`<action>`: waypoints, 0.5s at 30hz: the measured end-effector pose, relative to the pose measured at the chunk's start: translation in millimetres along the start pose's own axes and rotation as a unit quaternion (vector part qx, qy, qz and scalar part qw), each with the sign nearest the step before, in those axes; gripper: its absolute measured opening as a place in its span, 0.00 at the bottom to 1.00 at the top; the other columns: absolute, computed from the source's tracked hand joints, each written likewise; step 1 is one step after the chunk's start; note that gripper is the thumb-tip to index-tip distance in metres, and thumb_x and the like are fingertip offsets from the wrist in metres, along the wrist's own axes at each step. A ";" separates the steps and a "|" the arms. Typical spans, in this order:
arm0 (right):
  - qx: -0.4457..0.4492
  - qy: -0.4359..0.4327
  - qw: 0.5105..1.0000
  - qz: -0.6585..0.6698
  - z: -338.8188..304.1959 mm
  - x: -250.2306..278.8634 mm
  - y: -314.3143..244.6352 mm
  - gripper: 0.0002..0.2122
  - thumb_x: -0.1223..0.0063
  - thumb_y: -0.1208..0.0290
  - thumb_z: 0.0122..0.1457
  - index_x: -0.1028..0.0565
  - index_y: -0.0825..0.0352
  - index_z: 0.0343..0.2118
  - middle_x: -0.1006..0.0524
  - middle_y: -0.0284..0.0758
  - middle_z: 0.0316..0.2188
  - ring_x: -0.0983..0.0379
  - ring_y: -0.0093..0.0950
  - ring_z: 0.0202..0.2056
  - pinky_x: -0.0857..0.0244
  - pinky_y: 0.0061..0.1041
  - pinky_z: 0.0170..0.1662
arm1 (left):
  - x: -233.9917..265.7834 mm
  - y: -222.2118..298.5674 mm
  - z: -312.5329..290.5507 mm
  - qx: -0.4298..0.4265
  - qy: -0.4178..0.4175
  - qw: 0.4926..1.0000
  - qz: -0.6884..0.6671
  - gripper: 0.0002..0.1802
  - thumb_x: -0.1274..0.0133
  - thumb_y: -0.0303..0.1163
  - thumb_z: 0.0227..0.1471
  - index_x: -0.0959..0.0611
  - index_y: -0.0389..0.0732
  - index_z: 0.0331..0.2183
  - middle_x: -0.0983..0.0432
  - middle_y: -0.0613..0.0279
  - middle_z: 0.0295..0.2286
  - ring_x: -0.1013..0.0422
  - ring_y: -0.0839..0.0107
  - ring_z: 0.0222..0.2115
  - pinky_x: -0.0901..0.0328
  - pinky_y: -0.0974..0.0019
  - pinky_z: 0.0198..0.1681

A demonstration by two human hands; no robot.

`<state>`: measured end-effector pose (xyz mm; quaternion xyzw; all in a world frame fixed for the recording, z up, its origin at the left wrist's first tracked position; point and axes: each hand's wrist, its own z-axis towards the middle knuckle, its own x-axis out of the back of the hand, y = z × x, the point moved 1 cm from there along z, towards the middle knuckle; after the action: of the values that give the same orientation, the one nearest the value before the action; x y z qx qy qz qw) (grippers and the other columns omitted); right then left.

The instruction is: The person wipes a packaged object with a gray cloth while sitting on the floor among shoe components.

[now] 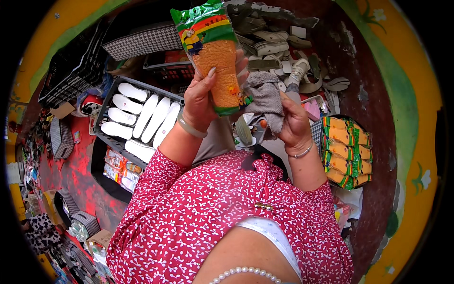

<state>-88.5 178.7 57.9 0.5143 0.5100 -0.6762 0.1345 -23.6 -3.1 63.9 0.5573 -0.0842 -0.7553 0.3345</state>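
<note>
My left hand (201,97) grips a clear and green plastic packet (222,59) with an orange, sponge-like block in it. The packet stands nearly upright, its crimped top up and a yellow cartoon figure near that end. Bunched in my right hand (297,120) is a grey cloth (266,97), its fingers closed round the right side of the fabric. The cloth lies close beside the packet's lower right edge; I cannot tell whether the two touch.
A dark crate (113,144) of white insoles (151,116) stands at the left. Similar orange packets (338,144) are stacked in a basket at the right. Loose shoes (272,45) lie in a heap at the back. A houndstooth-patterned box (142,42) sits far left, near black crates (75,64).
</note>
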 end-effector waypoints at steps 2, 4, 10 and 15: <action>-0.018 -0.038 0.999 0.003 -2.2 0.3 2.6 0.19 0.61 0.73 0.59 0.40 0.69 0.54 0.32 0.41 0.49 0.29 0.33 0.45 0.28 0.34 0.40 | -1.0 0.9 -0.5 0.003 0.002 1.000 0.013 0.29 0.57 0.32 0.55 0.43 0.38 0.56 0.43 0.46 0.54 0.45 0.52 0.55 0.49 0.47 0.58; -0.043 -0.072 0.996 -0.001 -3.7 7.8 6.2 0.21 0.57 0.79 0.56 0.41 0.68 0.54 0.32 0.41 0.49 0.29 0.32 0.44 0.26 0.32 0.38 | -3.4 1.1 -1.6 0.014 0.002 1.000 0.026 0.29 0.57 0.32 0.54 0.43 0.38 0.56 0.43 0.46 0.54 0.45 0.52 0.55 0.49 0.49 0.58; -0.052 -0.020 0.998 -0.030 1.4 7.5 12.4 0.18 0.51 0.83 0.52 0.34 0.69 0.48 0.26 0.37 0.39 0.25 0.27 0.36 0.25 0.24 0.32 | -6.2 -10.2 -9.0 0.047 -0.006 0.998 0.029 0.28 0.58 0.31 0.54 0.41 0.36 0.56 0.41 0.48 0.53 0.45 0.54 0.55 0.48 0.54 0.58; -0.028 -0.005 0.996 -0.089 3.4 6.3 11.9 0.13 0.49 0.83 0.51 0.29 0.69 0.41 0.24 0.36 0.34 0.25 0.25 0.34 0.28 0.20 0.33 | 1.5 -14.0 -10.6 0.067 0.011 0.997 0.040 0.28 0.57 0.31 0.54 0.40 0.36 0.55 0.41 0.50 0.53 0.39 0.58 0.51 0.43 0.57 0.54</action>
<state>-84.7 172.7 45.9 0.4597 0.5719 -0.6733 0.0909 -20.1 9.3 51.9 0.5830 -0.1529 -0.7279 0.3269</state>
